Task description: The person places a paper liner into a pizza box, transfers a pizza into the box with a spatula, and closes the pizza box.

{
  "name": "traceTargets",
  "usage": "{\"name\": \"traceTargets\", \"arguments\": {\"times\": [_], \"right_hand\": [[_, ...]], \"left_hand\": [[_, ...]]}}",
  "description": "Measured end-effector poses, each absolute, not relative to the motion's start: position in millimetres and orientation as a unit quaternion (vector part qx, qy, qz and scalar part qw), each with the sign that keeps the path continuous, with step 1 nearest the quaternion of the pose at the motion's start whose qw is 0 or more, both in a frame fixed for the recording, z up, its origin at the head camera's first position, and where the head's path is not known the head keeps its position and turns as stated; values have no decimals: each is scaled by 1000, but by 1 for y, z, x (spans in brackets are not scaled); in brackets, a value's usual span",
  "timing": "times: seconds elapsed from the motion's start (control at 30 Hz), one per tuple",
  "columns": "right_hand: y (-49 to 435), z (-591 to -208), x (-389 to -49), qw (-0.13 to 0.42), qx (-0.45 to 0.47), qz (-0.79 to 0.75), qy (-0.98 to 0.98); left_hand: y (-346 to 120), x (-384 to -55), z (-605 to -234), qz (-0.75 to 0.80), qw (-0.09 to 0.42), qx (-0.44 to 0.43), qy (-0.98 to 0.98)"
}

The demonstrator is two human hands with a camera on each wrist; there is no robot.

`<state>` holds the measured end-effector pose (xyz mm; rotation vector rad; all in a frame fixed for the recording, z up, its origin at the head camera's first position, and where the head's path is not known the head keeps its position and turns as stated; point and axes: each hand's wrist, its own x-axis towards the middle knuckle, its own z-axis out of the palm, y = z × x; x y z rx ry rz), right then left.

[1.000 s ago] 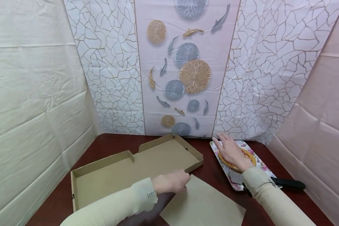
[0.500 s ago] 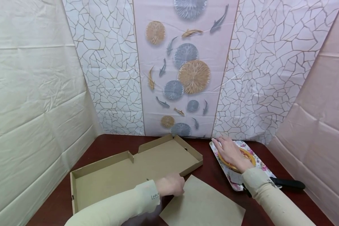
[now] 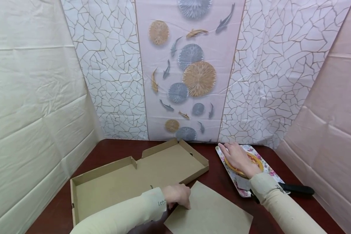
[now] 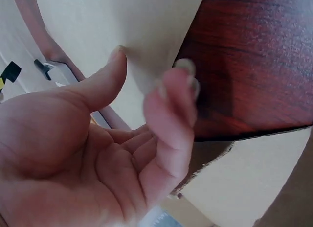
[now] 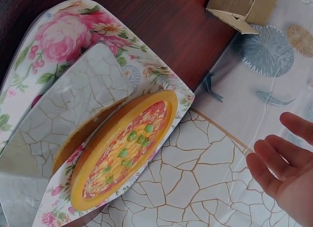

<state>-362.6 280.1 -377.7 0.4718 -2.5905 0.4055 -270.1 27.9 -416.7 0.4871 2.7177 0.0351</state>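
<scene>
A flat square cardboard sheet [image 3: 214,211] lies on the dark table at front centre. My left hand [image 3: 177,195] is at its left edge. In the left wrist view, the thumb of my left hand [image 4: 93,153] is over the sheet, with bent fingertips beside the edge and a gap between. My right hand [image 3: 237,159] hovers with loose fingers over a small pizza [image 5: 132,151] on a floral tray [image 5: 58,38]. Beside the pizza lies a broad shiny blade [image 5: 83,90], whose black handle [image 3: 296,189] sticks out past the tray.
An open shallow cardboard box [image 3: 114,182] spreads across the table's left and middle, its corner close to the sheet. A patterned cloth wall [image 3: 187,107] stands behind the table, and pale cloth walls [image 3: 41,130] flank it.
My left hand has moved from the sheet's far corner down along its left edge, thumb now lower. My right hand has stayed over the pizza. The sheet has not visibly moved.
</scene>
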Motion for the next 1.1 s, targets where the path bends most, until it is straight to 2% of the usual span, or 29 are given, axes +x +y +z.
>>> {"name": "traceTargets", "arguments": {"times": [0.27,0.5,0.83,1.1], "right_hand": [[283,-378,-362,233,168,149,-946],[288,-378,-362,228,161,141,-950],[288,-376,-362,224,151,147,-952],[291,-379,-360,206,143,150,-956]], "left_hand": [[24,-271,-419,66,187,178,964],[23,-270,-421,63,150,204,965],[20,-270,-424,105,135,216,961],[21,-267,-428,76,133,210,966]]}}
